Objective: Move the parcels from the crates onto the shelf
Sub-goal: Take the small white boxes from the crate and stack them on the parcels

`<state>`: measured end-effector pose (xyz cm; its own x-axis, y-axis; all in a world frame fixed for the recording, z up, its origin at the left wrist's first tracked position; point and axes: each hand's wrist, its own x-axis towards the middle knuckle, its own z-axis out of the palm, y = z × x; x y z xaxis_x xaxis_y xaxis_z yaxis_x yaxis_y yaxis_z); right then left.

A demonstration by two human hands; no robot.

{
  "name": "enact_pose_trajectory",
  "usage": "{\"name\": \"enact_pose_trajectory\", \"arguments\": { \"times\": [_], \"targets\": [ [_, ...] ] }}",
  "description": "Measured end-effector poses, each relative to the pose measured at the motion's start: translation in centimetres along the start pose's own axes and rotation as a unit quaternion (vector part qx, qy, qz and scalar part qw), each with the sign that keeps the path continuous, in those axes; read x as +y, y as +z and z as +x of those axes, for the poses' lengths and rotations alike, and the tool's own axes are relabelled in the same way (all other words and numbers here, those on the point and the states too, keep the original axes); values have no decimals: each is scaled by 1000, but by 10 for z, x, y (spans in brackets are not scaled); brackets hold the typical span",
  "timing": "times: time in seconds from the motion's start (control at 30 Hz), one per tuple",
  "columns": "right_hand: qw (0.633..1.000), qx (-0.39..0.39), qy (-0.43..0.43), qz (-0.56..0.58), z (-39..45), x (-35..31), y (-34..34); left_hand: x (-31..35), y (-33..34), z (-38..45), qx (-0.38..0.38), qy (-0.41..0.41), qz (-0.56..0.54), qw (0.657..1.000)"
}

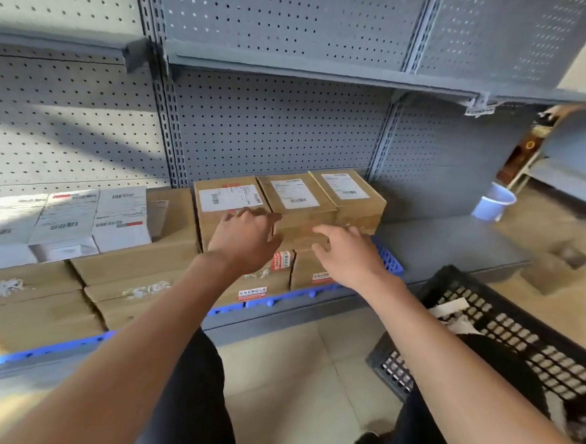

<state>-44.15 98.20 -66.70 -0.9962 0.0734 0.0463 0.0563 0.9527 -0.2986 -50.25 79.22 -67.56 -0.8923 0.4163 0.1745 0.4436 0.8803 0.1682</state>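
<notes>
Head view, looking down at a grey pegboard shelf (455,245) stacked with cardboard parcels on a blue mat (390,260). Three labelled parcels sit side by side on top, and the middle parcel (294,201) lies between both hands. Left hand (246,236) has relaxed fingers resting against the front of the neighbouring parcel; right hand (346,254) reaches with loosely spread fingers, grasping nothing. A black crate (505,324) waits at lower right, with white-wrapped items inside. To finish well, nudge the parcel square against its neighbours, flush with the front edge.
</notes>
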Motion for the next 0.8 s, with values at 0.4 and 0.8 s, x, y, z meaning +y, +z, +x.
{"name": "enact_pose_trajectory", "arguments": {
  "times": [0.4, 0.8],
  "targets": [
    [985, 59, 161, 26, -91, 156, -22, 173, 44, 31, -50, 150, -15, 987],
    [955, 83, 284, 29, -165, 283, -26, 313, 115, 49, -107, 276, -67, 953]
  ]
}}
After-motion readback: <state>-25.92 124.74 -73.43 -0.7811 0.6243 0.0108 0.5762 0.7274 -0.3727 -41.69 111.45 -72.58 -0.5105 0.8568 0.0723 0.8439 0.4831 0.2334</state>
